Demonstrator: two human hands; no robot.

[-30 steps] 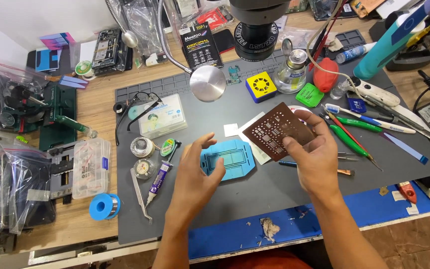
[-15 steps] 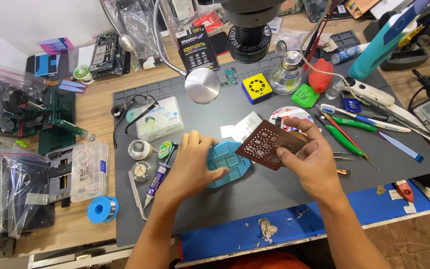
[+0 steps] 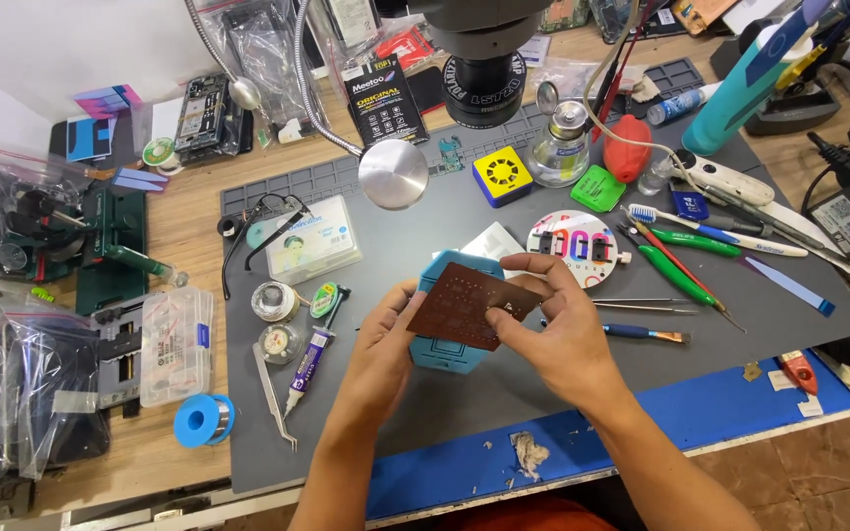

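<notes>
Both hands held a brown perforated stencil plate (image 3: 471, 305) over a blue hexagonal holder (image 3: 450, 349) on the grey work mat (image 3: 563, 393).

The left hand (image 3: 386, 344) pinched the plate's left edge, fingers closed on it and thumb against its near side; the right hand (image 3: 553, 324) gripped the right edge, fingertips curled over the top and thumb pressed on the face. The plate sat tilted, just above the holder and partly covering it, so whether it touched could not be told. This looked like the aligning step: the plate was being squared up against the holder. Seating it would call for levelling the plate and matching its edges before pressing. Tweezers (image 3: 273, 393) and a small tube (image 3: 309, 356) lay left of the hands; green-handled tools (image 3: 681, 270) lay right.
</notes>
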